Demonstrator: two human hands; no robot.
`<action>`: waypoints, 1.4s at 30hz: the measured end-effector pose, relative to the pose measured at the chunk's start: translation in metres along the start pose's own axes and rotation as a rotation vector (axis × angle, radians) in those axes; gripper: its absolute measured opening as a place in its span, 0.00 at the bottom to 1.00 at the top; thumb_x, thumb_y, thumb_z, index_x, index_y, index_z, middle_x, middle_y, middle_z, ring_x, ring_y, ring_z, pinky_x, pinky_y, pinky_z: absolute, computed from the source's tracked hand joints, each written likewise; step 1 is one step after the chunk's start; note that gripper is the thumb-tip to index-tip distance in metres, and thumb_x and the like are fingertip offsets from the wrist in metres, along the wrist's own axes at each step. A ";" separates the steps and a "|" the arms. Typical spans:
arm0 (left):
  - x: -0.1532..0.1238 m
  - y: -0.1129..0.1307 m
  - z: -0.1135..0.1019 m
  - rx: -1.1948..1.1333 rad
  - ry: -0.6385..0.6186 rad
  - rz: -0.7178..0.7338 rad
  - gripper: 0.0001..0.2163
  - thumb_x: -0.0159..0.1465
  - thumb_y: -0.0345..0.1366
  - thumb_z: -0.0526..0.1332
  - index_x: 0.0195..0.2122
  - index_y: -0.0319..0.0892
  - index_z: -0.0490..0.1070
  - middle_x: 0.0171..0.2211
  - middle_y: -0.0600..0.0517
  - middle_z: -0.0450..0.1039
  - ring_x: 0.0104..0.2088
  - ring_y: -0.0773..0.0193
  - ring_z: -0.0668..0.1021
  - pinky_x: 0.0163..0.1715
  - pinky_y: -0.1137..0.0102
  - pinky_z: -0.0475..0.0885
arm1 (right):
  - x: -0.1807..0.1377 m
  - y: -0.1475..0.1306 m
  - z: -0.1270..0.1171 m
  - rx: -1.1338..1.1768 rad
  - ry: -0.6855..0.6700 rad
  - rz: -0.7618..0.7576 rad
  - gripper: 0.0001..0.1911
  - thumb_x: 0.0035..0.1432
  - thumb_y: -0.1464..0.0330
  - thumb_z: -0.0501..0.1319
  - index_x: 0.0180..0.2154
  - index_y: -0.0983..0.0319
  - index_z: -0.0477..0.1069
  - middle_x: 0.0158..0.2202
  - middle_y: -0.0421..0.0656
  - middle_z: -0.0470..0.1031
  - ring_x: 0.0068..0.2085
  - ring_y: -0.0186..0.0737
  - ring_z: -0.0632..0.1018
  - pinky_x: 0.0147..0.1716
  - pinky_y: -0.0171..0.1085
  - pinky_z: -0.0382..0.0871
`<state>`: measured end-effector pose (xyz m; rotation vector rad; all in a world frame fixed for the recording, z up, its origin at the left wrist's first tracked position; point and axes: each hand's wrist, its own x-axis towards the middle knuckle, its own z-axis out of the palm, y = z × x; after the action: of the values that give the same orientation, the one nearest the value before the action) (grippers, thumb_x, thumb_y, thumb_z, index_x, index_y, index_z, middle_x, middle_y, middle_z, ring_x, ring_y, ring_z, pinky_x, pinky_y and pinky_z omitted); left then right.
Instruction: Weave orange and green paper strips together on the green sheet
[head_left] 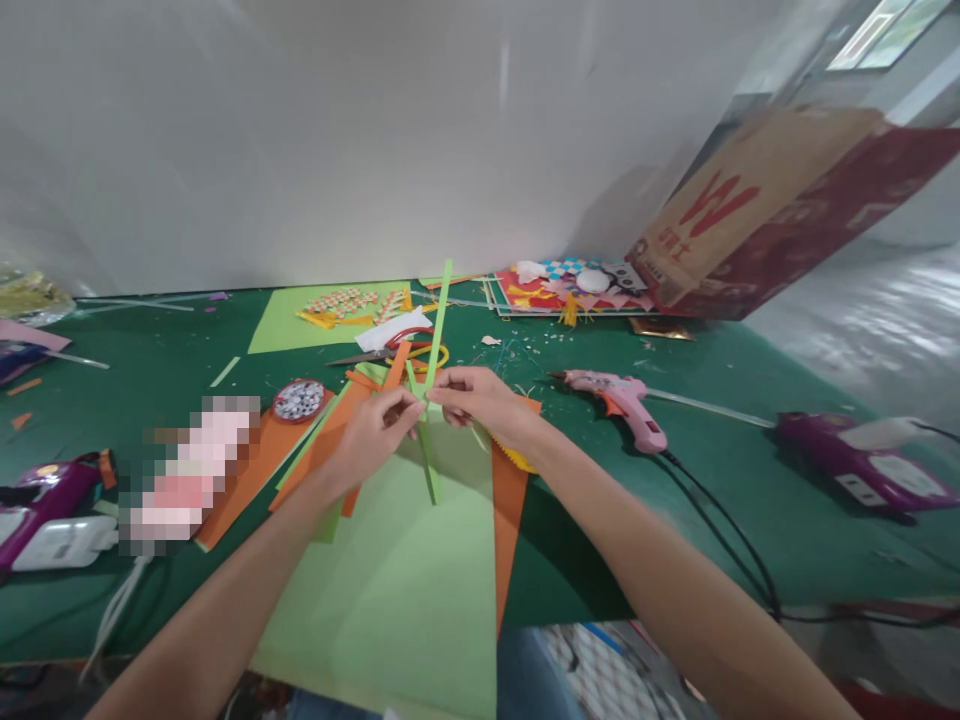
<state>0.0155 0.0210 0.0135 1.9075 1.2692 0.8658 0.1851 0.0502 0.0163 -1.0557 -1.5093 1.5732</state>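
Note:
Light green paper strips [439,330] cross each other between my two hands, one standing up and one hanging down. My left hand [379,425] pinches them from the left at the crossing. From the right, my right hand [480,400] pinches them with thumb and forefinger. Below lies a large light green paper sheet [405,590], with an orange sheet [511,520] showing from under its right side. Orange strips [397,366] and scissors [379,355] with red and yellow handles lie just beyond my left hand. Exactly how the strips join is hidden by my fingers.
A pink glue gun [619,400] lies at right, its cord trailing off the table edge. A purple power strip [862,465], a round tin of googly eyes [300,399], a blurred-out pink object [195,475], a paper bag [750,220] and decorated cards [577,285] surround the work.

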 end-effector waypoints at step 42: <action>-0.049 0.018 -0.042 0.091 -0.286 -0.131 0.13 0.64 0.42 0.50 0.24 0.43 0.59 0.19 0.57 0.63 0.19 0.70 0.67 0.22 0.74 0.62 | -0.003 0.004 -0.011 0.010 -0.148 -0.054 0.09 0.40 0.73 0.55 0.13 0.61 0.58 0.11 0.36 0.60 0.16 0.26 0.57 0.17 0.33 0.46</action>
<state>-0.0251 -0.0234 0.0439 1.9134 1.2573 0.4559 0.1961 0.0521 0.0130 -0.9017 -1.6127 1.6497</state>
